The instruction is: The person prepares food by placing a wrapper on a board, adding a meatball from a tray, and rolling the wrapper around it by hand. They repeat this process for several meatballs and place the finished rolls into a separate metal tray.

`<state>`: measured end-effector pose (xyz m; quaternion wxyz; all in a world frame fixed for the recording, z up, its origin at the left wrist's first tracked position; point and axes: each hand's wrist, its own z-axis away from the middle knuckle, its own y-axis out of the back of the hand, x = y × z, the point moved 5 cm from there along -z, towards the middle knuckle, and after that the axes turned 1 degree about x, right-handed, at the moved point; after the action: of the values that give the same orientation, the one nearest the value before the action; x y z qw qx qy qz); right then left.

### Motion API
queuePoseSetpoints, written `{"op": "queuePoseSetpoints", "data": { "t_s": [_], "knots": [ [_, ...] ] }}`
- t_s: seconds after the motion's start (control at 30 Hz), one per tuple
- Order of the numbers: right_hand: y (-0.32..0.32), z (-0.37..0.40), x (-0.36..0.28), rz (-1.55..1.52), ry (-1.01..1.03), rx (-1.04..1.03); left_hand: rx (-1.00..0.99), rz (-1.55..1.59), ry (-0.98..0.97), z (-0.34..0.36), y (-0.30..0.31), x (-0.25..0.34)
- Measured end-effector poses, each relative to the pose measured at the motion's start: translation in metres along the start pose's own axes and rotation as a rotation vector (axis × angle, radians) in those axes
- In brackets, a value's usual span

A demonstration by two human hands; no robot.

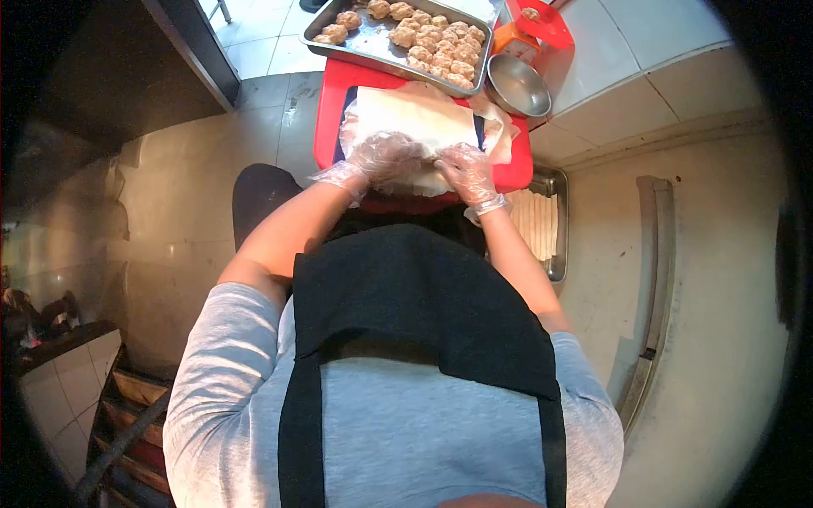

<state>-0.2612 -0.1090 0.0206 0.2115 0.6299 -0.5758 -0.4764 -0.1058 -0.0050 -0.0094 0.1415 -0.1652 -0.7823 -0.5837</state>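
Crosswise, pale sheet (411,118) runs L-R.
L hand (385,158) curled, grip unclear; R hand (466,169) pinches near edge; tray (368,42) blocks far side, bowl (518,85) far R.

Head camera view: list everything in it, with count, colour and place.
Red tabletop: 1, red, before the person
Large tray: 1, silver, at the tabletop's far side
Lumps: over twenty, light brown, in the large tray
Bowl: 1, silver, right of the large tray
Device: 1, orange, beyond the bowl
Thin sheets: count unclear, cream, on the tabletop
Second tray: 1, silver, lower right of the tabletop
Strips: several, cream, in the second tray
Tiles: many, white, upper right
Apron: 1, black, on the person
Shirt: 1, grey, under the apron
Gloves: 2, clear, on the hands
Left hand: 1, at the sheets' near edge
Right hand: 1, beside the left hand
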Motion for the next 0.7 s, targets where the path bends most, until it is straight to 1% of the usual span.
{"op": "queuePoseSetpoints", "data": {
  "t_s": [0.03,0.07,0.1,0.13,0.17,0.2,0.23,0.27,0.3,0.33,0.37,0.4,0.43,0.47,0.5,0.53,0.57,0.6,0.63,0.7],
  "knots": [
    [-0.001,-0.002,-0.003,0.01,-0.021,-0.017,-0.025,-0.023,0.011,0.0,0.003,0.002],
    [0.002,0.001,-0.002,0.047,-0.112,-0.079,-0.049,-0.048,0.023,0.002,0.006,0.003],
    [0.01,0.002,-0.007,0.068,-0.099,-0.017,-0.074,-0.072,0.034,0.004,0.01,0.004],
    [0.018,0.005,-0.009,0.088,-0.087,0.045,-0.106,-0.124,0.096,0.007,0.029,0.013],
    [0.028,0.009,-0.01,0.106,-0.074,0.106,0.012,0.001,0.05,0.012,0.04,0.014],
    [0.033,0.013,-0.007,0.04,-0.135,0.04,0.131,0.125,0.003,0.023,0.052,0.009],
    [0.039,0.017,-0.012,0.047,-0.129,0.021,0.253,0.247,-0.046,0.033,0.065,0.004],
    [0.045,0.024,-0.018,0.055,-0.125,0.003,0.224,0.082,0.076,0.043,0.068,-0.002],
    [0.048,0.03,-0.023,0.063,-0.123,-0.015,0.236,0.057,0.094,0.052,0.074,-0.004],
    [0.043,0.037,-0.025,0.145,-0.111,-0.027,0.245,0.034,0.112,0.061,0.079,-0.006],
    [0.037,0.042,-0.029,0.182,-0.058,0.004,0.251,0.014,0.13,0.069,0.081,-0.008],
    [0.03,0.046,-0.034,0.218,-0.006,0.036,0.196,0.04,0.152,0.074,0.075,-0.014],
    [0.023,0.047,-0.042,0.253,0.05,0.069,0.185,0.019,0.126,0.075,0.074,-0.009],
    [0.018,0.045,-0.047,0.214,0.051,0.113,0.175,-0.003,0.1,0.075,0.072,-0.003],
    [0.014,0.044,-0.047,0.193,0.052,0.111,0.166,-0.028,0.074,0.075,0.071,0.003],
    [0.011,0.04,-0.049,0.171,0.056,0.11,0.091,-0.048,0.071,0.073,0.065,0.003],
    [0.009,0.034,-0.051,0.15,0.063,0.111,0.082,-0.054,0.073,0.073,0.065,0.003],
    [0.011,0.027,-0.051,0.154,0.038,0.201,0.072,-0.057,0.076,0.072,0.064,0.003],
    [0.013,0.02,-0.048,0.11,-0.008,0.197,0.063,-0.058,0.078,0.071,0.064,0.006],
    [0.014,0.008,-0.036,0.03,-0.106,0.181,0.129,-0.03,0.055,0.07,0.069,0.012]
  ]
}}
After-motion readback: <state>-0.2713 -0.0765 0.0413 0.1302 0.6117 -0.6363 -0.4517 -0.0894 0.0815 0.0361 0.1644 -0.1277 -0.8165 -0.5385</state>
